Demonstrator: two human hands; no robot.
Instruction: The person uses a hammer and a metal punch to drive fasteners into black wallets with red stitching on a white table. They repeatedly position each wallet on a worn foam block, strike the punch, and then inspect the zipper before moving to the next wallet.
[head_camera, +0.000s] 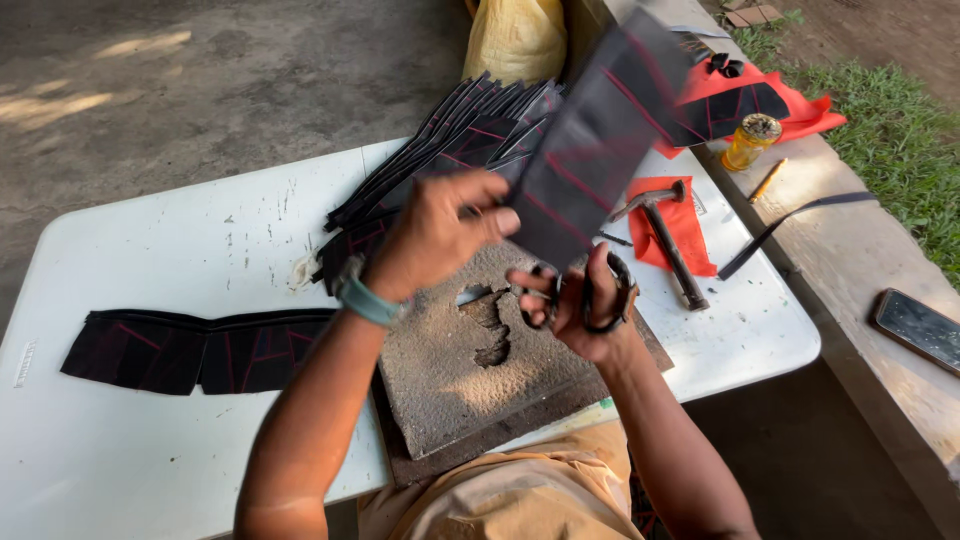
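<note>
A dark fabric piece with red lines (600, 130) is held up above the white worktop (150, 430), pinched at its lower edge by the left hand (440, 235). The right hand (580, 305), just below, has its fingers (600, 275) curled through the scissors (590, 295). A hammer (670, 245) lies beside.

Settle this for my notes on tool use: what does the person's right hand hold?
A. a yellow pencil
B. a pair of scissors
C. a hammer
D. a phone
B: the right hand has its fingers through the dark loops of the scissors, while the hammer lies on the white table.
</note>
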